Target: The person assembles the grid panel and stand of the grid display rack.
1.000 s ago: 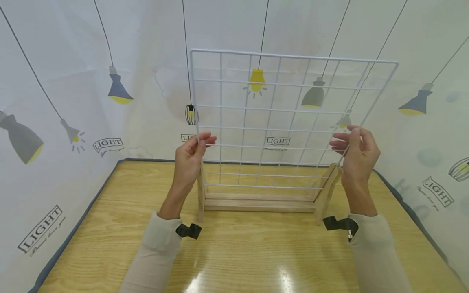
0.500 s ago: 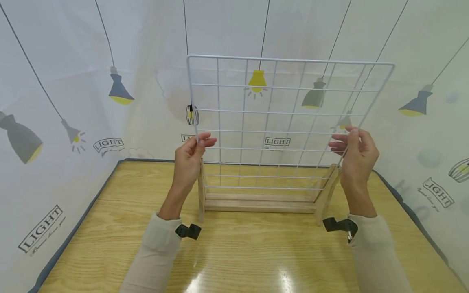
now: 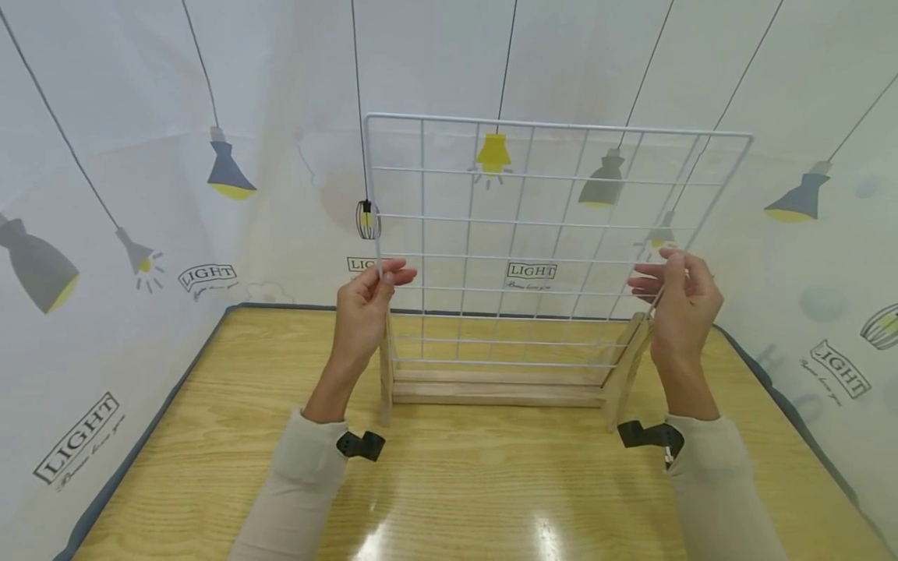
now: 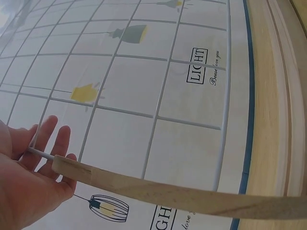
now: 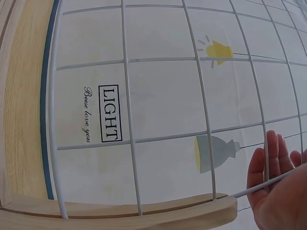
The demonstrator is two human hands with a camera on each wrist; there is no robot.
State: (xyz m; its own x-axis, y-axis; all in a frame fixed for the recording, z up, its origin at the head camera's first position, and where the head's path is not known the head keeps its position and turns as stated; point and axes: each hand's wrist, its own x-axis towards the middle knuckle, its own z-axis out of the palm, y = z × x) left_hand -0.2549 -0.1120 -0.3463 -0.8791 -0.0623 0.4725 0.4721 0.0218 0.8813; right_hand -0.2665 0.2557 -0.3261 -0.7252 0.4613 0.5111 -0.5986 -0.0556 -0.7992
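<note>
A white wire grid panel stands nearly upright between my hands, its lower part between the two side posts of a wooden stand. My left hand pinches the panel's left edge wire between thumb and fingers, just above the left post. On the other side my right hand holds the right edge wire, with its fingers reaching behind the panel, just above the right post. The panel's lowest wire shows above the stand's crossbars in the head view.
The stand rests on a wood-grain table toward its back. A white backdrop printed with lamps and lettering rises behind and along both sides. A black strap sits at the left cuff, another strap at the right.
The panel's top edge has come down a little, and its lowest wire has dropped slightly toward the crossbars. Both hands have moved down slightly with it and keep their hold. The stand stays put.
</note>
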